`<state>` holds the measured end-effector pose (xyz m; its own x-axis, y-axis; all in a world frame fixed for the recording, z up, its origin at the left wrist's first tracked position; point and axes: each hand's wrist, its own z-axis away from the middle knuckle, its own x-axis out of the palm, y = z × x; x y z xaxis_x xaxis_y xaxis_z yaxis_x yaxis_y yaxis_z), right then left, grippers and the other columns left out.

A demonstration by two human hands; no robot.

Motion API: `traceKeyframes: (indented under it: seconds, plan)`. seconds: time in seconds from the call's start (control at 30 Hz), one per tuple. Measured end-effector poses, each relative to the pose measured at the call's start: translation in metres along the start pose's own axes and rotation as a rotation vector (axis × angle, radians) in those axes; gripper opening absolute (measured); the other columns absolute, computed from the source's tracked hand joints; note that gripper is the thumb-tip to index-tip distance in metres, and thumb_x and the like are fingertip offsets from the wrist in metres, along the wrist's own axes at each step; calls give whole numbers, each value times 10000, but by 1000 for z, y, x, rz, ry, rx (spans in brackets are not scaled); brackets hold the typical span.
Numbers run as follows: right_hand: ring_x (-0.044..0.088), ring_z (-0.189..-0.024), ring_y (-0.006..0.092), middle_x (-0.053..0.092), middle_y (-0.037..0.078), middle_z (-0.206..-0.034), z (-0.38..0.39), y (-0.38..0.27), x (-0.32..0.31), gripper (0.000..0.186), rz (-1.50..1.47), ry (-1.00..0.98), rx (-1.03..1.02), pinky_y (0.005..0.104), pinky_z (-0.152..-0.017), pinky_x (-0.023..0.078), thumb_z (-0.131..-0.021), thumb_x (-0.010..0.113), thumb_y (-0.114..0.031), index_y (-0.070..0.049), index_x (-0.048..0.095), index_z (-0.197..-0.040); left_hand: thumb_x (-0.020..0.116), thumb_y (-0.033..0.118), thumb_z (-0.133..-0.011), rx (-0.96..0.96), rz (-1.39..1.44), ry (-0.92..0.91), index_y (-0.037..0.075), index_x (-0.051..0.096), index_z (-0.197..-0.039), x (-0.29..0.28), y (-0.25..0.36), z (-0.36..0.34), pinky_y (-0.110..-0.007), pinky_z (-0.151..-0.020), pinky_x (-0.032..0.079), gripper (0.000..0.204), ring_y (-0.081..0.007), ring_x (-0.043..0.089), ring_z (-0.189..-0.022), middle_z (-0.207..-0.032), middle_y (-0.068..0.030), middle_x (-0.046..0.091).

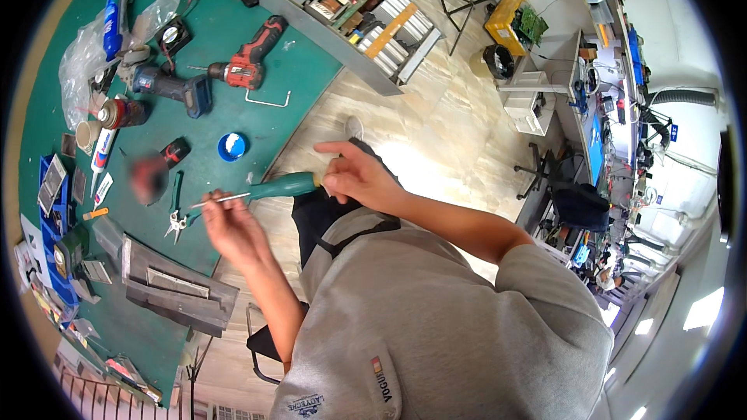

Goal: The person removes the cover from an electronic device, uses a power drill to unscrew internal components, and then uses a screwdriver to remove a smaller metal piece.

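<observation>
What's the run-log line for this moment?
tool: green-handled screwdriver | left hand: pinching shaft | right hand: at handle end | pliers: on green table

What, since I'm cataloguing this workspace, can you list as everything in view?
Table: 1, green, left side
Screwdriver: 1, green, centre
Pliers: 1, green, mid-table
Drill: 1, red-black, upper table
Power tool: 1, blue-black, left of drill
Bent rod: 1, silver, below drill
Round cap: 1, blue, mid-table
Blurred object: 1, red, left of pliers
Panel: 1, grey, lower table
Fans: at least 2, black, upper left
Tubes: 2, blue, white, left
Plastic bag: 1, clear, far left
Cabinet: 1, grey, top centre
Crate: 1, yellow, upper right
Small parts: uncounted, mixed colours, left edge
Shirt: 1, grey, lower centre
Left hand: 1, bare, at screwdriver's metal end
Right hand: 1, bare, at screwdriver's handle end
</observation>
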<state>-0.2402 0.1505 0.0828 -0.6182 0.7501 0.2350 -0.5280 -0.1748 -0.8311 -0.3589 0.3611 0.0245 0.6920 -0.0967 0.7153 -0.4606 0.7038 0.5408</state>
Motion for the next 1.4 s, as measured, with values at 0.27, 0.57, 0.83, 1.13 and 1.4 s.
traceKeyframes:
  seconds: [0.27, 0.57, 0.83, 1.13, 1.4]
  plan:
    - [557, -697, 108, 571, 21, -801, 36, -42, -131, 608, 532, 177, -257, 263, -630, 464, -793, 800, -172, -70, 497, -1310, 532, 107, -1001, -364, 105, -83, 15, 547, -1105, 99, -128, 15, -274, -794, 510, 139, -140, 517, -823, -1005, -87, 544]
    - [662, -729, 191, 680, 120, -910, 14, -84, -294, 564, 626, 206, -590, 294, -642, 510, -723, 865, -122, -29, 538, -1173, 527, 194, -1013, -688, -99, -4, 34, 571, -1097, 203, -285, 31, -276, -744, 559, 186, -121, 604, -804, -951, -46, 592]
    - [643, -642, 239, 660, 153, -838, 8, -117, -367, 559, 824, 69, -582, 311, -583, 504, -680, 875, -110, -19, 553, -1128, 510, 216, -1024, -862, -165, 52, 10, 567, -1159, 246, -355, 37, -273, -682, 554, 253, -121, 617, -774, -958, -39, 634]
    - [646, -649, 237, 663, 126, -815, -18, -140, -385, 511, 839, 131, -575, 316, -587, 508, -667, 880, -160, -20, 589, -1063, 528, 248, -1017, -881, -82, 10, 24, 551, -1188, 258, -370, 25, -273, -694, 498, 283, -100, 564, -779, -941, -13, 606]
    - [625, -863, 225, 604, 171, -1049, -24, -144, -384, 551, 739, 158, -481, 326, -756, 507, -736, 814, -97, -17, 444, -1136, 536, 276, -1015, -922, 32, -90, 25, 562, -1178, 256, -364, 10, -282, -722, 493, 301, -113, 567, -780, -895, -18, 618]
